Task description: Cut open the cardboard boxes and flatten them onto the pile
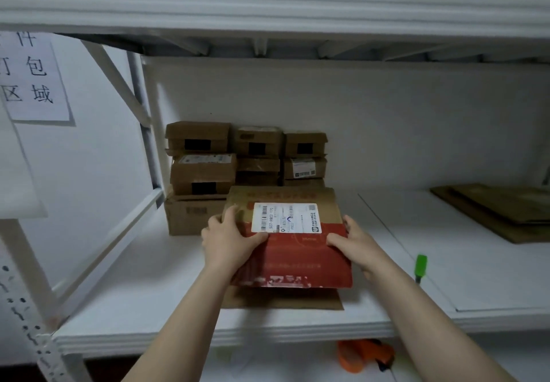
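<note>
A red and brown cardboard box [297,259] with a white shipping label lies on the white shelf [148,301] in front of me. My left hand [229,240] grips its left side, thumb on the top face. My right hand [354,243] grips its right side the same way. A brown flap [282,300] sticks out beneath the box's near edge. A pile of flattened cardboard [503,209] lies at the far right of the shelf. A green-handled cutter [420,267] rests on the shelf to the right of my right arm.
Several closed brown boxes [226,161] are stacked at the back left of the shelf against the white wall. A shelf board runs overhead. An orange tape dispenser [364,353] sits on the level below. A paper sign [32,78] hangs at the left.
</note>
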